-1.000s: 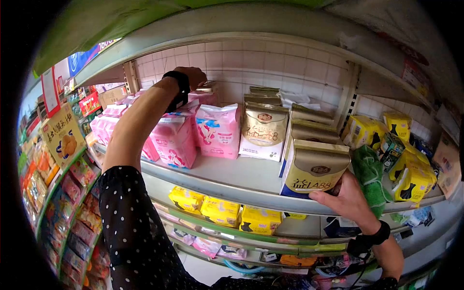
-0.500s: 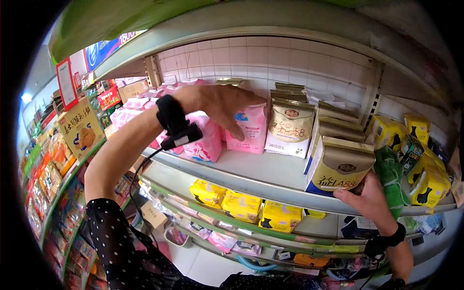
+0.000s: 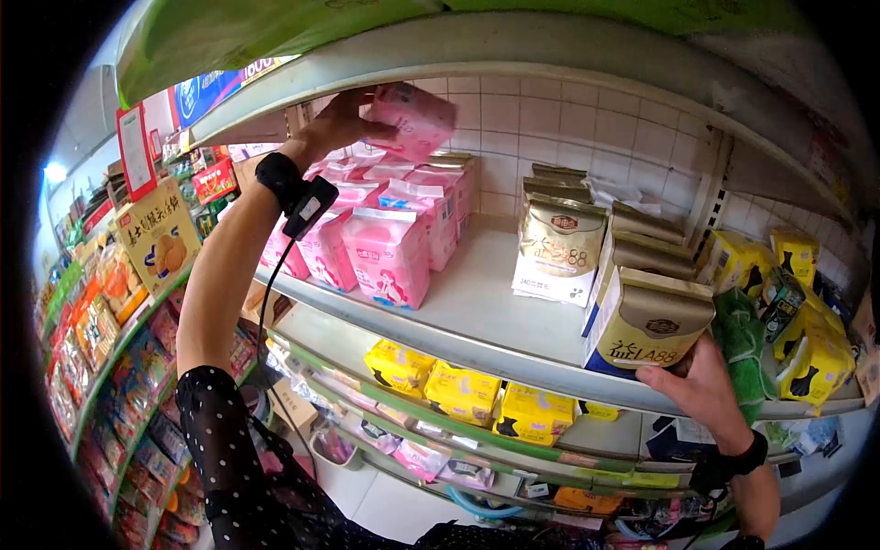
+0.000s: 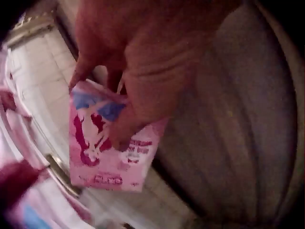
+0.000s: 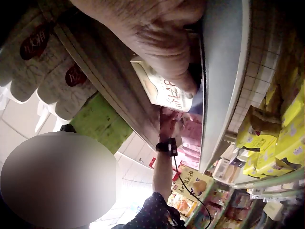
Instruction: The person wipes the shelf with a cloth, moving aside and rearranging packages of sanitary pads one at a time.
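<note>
My left hand (image 3: 339, 126) holds a pink pack of sanitary pads (image 3: 417, 124) up under the shelf above, over the rows of pink packs (image 3: 390, 257). In the left wrist view, thumb and fingers pinch this pack (image 4: 88, 164) at one end, its printed figure showing. At the shelf's front right, my right hand (image 3: 704, 390) grips the lower corner of a gold and blue pack of sanitary pads (image 3: 653, 316). Its thumb lies on the pack's front; the other fingers are mostly hidden. More gold packs (image 3: 646, 252) stand behind it, and gold and white packs (image 3: 561, 247) to their left.
The shelf's front lip (image 3: 495, 353) runs below the packs, and the upper shelf (image 3: 550, 50) hangs close overhead. A green cloth bundle (image 3: 741, 353) and yellow packs (image 3: 811, 371) lie right of my right hand. Yellow packs (image 3: 463, 394) fill the shelf below.
My left hand has come away from a pink pack beside the gold and white ones and now holds a pink pack up to the left. The right hand keeps its grip on the gold pack.
</note>
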Demonstrator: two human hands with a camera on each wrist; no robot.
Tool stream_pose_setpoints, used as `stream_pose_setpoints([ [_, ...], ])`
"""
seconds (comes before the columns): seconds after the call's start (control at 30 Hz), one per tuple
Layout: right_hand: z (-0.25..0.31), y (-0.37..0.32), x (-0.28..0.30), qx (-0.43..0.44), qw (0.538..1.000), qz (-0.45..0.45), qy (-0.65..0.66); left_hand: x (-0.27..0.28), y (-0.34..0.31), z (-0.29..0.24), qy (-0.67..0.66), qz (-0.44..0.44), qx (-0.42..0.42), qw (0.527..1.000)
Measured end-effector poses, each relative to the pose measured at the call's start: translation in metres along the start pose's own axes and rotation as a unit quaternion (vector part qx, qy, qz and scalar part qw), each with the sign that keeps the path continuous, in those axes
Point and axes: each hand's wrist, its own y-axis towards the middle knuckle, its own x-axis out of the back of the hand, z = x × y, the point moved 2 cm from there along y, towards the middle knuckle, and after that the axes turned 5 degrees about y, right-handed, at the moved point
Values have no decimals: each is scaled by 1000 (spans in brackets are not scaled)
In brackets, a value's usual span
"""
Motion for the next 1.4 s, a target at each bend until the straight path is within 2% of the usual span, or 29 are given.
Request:
stream_pose_setpoints([
  [0.07,0,0,-1,-2,1000,-4,-1,5,-2,10,84,-49,63,993],
  [0.1,-1,0,0,-5,1000,-5,-5,7,-1,11,45,-48,96,993],
  [0.2,-1,1,0,-11,1000,-4,-26,1,21,76,97,-6,-6,995],
  [0.3,2,0,0,-15,999,-5,-44,-11,32,94,158,-53,-40,985],
  [0.4,-1,-1,0,-9,998,-11,-55,-24,38,102,124,-66,-34,989],
  [0.53,3,0,0,-13,1000,-6,-22,-31,47,92,214,-6,-14,977],
  [0.57,3,0,0,-14,999,-7,-28,-33,50,105,216,19,-38,975],
  [0.67,4,1,0,-28,999,-6,-38,-30,56,132,250,20,-41,967],
  [0.7,8,0,-1,-44,998,-3,-38,-18,37,75,270,44,-4,962],
  [0.77,7,0,-2,-58,998,1,-32,-19,44,87,331,59,-26,941],
  [0.83,6,0,-1,-51,998,0,-23,-24,64,97,356,96,14,930],
  [0.87,6,1,-2,-51,999,-3,-12,-21,63,104,356,124,-4,926],
  [0.9,8,0,-3,-53,999,-8,-2,-12,48,76,355,153,-24,922],
  [0.97,7,-1,-1,-47,999,-14,-1,-34,74,138,339,176,2,924],
  [1.07,-1,1,1,-25,999,-8,-27,-35,83,152,309,212,0,927],
  [1.1,-1,1,1,-21,999,-3,-36,-30,80,140,296,221,6,929],
  [1.17,-1,2,0,-21,999,-2,-38,-38,94,160,216,264,-35,939],
  [1.27,2,1,-2,-21,999,-10,-33,-57,92,157,167,290,-30,942],
  [1.3,3,2,-3,-15,999,-10,-45,-61,78,117,205,308,13,929],
  [1.37,5,2,-1,-18,998,-9,-59,-82,88,146,230,360,47,903],
  [1.4,5,2,-1,-27,998,-8,-61,-80,88,136,257,363,33,895],
])
